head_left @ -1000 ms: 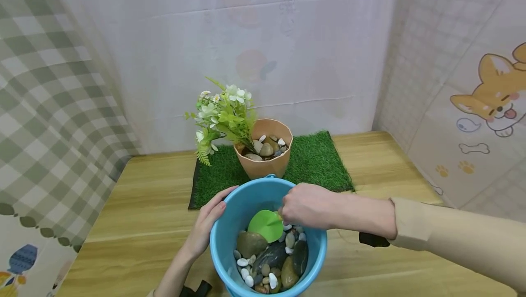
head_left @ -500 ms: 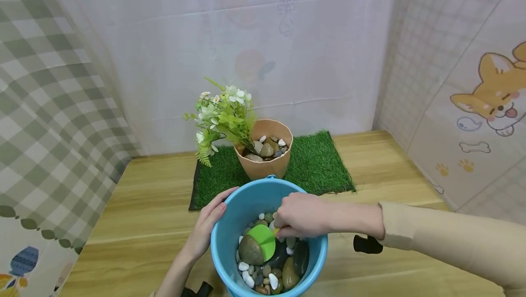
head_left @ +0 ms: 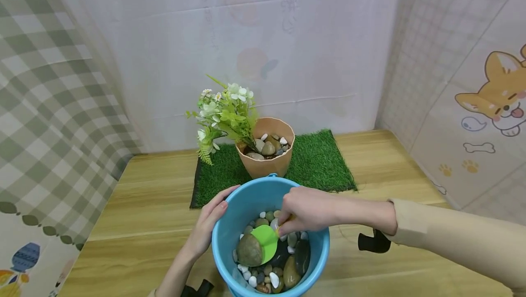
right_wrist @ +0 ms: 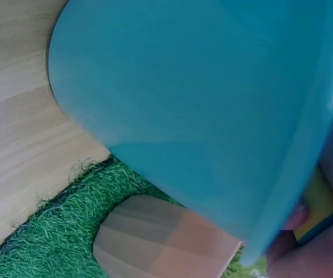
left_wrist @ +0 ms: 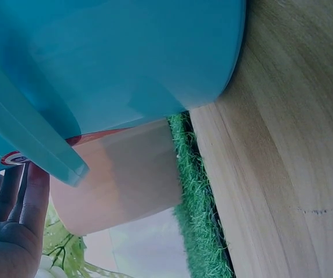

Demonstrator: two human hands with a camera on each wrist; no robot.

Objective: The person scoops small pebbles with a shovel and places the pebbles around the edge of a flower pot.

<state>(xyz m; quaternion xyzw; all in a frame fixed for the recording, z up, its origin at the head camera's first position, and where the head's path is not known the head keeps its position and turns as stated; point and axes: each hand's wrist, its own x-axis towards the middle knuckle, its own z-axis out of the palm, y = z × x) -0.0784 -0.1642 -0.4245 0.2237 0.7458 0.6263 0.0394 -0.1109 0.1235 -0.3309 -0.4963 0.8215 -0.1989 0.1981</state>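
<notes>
A light-blue bucket (head_left: 219, 251) holds pebbles and larger stones in brown, white and black. My right hand (head_left: 306, 210) reaches over its right rim and grips a small shovel with a round green blade (head_left: 267, 243). In the right wrist view, the shovel's yellow handle (right_wrist: 319, 202) with a dark stripe shows between the fingers. The blade is down among the stones, its left side overlapped by a large brown stone (head_left: 249, 250). With fairly straight fingers, my left hand (head_left: 207, 224) rests against the outside of the bucket's left rim, also seen in the left wrist view.
Behind the bucket, a peach flowerpot (head_left: 273, 167) with stones and white-flowered greenery (head_left: 223, 116) stands on an artificial grass mat (head_left: 318, 162). All rest on a wooden tabletop (head_left: 148, 196), with a pale curtain (head_left: 185, 36) behind and printed cloth on both sides.
The shovel blade went down and now stands tilted against the large brown stone, which has turned more upright. My right hand shifted slightly. The left hand stays on the rim.
</notes>
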